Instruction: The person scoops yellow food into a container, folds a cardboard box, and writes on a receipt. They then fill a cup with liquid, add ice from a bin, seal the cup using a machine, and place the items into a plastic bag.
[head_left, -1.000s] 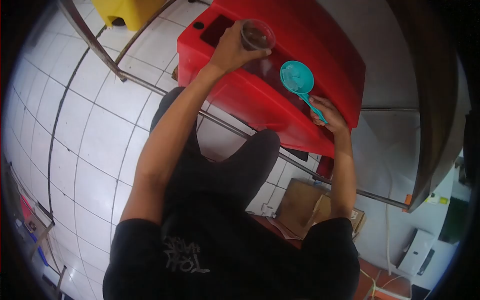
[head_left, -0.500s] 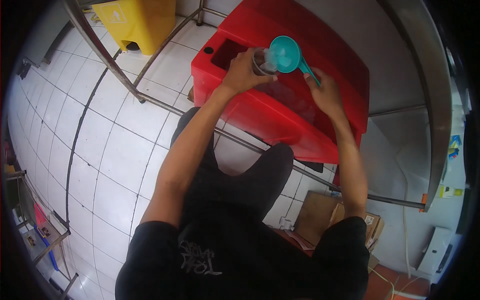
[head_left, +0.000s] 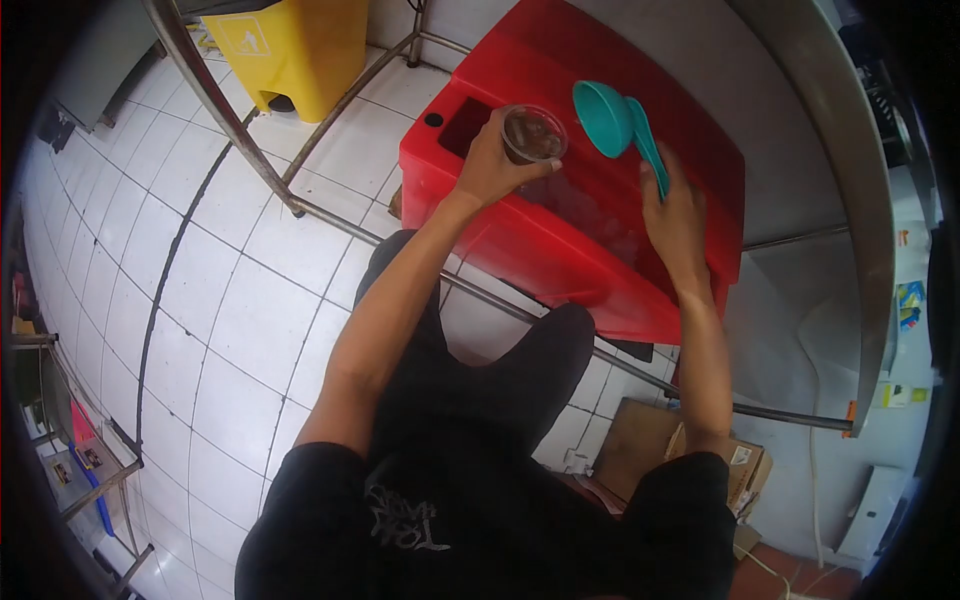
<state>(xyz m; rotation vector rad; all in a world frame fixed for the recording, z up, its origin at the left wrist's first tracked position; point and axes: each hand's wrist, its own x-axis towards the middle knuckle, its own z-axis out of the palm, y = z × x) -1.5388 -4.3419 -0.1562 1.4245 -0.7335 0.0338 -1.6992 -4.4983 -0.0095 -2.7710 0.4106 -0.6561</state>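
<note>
My left hand [head_left: 492, 165] is wrapped round a clear plastic cup [head_left: 534, 135], which holds a brownish drink with pieces of ice. In my right hand [head_left: 674, 215] is the handle of a teal scoop [head_left: 606, 118]. The scoop's bowl is tipped on its side, to the right of the cup and apart from it. Both are held above a red ice chest [head_left: 560, 275], whose long opening shows whitish ice [head_left: 600, 225] inside. My right fingers are partly hidden behind the handle and the hand itself.
A metal rail [head_left: 480, 292] runs between my legs and the chest. At the upper left stands a yellow bin [head_left: 310, 60]. Cardboard boxes [head_left: 640, 450] lie at the lower right, and a curved metal edge [head_left: 875, 230] rises on the right.
The scoop has moved off the cup to the right and turned; the ice that was in it now shows in the cup. The view has shifted slightly.
</note>
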